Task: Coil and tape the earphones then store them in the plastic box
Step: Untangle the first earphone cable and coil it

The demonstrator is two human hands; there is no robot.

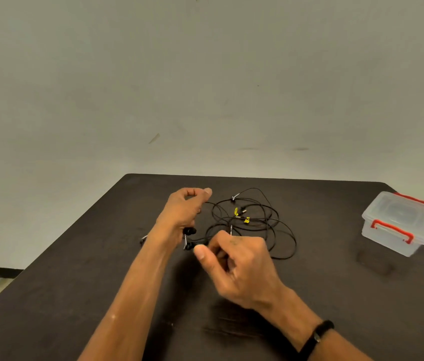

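Head view: lying in a loose tangle on the dark table (75,295), thin black earphones (254,222), more than one set but too knotted for a sure count; round glossy wire, looping over itself, with two small yellow tabs (241,214) near the middle of the pile. Resting by the left wrist, two dark earbuds (188,238) with short metallic stems. Pinching a strand of cable at the tangle's left edge, left hand (186,208), fingers curled, thumb pressing against fingertip. Gripping cable near the earbuds, right hand (237,269), fingers bent inward, thumb sticking out to the left. Circling the right wrist, one black band (316,336). Sitting well apart at the table's right edge, one plastic box (399,222), clear, rectangular, round-cornered, lid on, with two red clip handles. Rising behind, a plain pale wall (205,87).
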